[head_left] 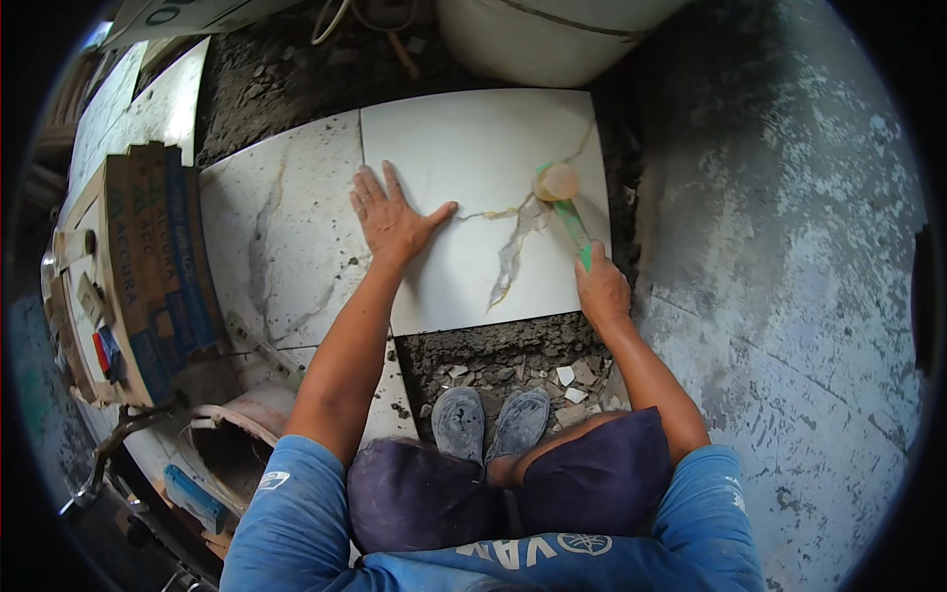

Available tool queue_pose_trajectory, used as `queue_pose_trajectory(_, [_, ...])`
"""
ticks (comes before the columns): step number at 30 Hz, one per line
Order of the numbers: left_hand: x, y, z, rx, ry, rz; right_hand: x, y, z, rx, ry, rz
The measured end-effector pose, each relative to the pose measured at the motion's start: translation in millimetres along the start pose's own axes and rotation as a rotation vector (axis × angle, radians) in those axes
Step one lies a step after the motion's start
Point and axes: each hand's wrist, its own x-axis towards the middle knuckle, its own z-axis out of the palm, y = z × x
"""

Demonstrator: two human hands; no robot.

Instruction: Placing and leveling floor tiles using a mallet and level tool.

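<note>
While the left hand lies flat, fingers spread across the seam at the left edge of a large white tile, the right hand grips a mallet, its pale head over the tile; contact is unclear. Light, even taps would probably work best, the left hand feeling for a lip. The tile stretches toward three o'clock from the left hand; its middle sits at ten o'clock from the right. Farther out, cardboard cartons stand at nine o'clock.

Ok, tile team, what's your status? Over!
Left hand: spread on white tile. Right hand: gripping mallet. In the way: mallet hides part of the tile from view.
</note>
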Motion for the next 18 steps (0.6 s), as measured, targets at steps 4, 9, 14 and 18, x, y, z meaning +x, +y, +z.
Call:
queue_pose_trajectory(4, [-0.5,5.1,-1.8,0.017,-0.033,0.004,-0.7,10.7,-8.5,0.001,-0.038,0.001])
queue_pose_trajectory(9, [1.6,5.3,-0.8,0.022,-0.007,0.004,9.8,18.1,-8.3,0.059,0.117,0.063])
queue_pose_trajectory(14, [-1.9,3.8,-3.2,0.01,-0.024,-0.008,16.5,34.0,-11.6,0.016,0.022,0.168])
queue_pose_trajectory(18, [-1.5,1.3,-3.2,0.017,-0.044,-0.006,22.1,21.3,-25.6,0.034,0.021,0.13])
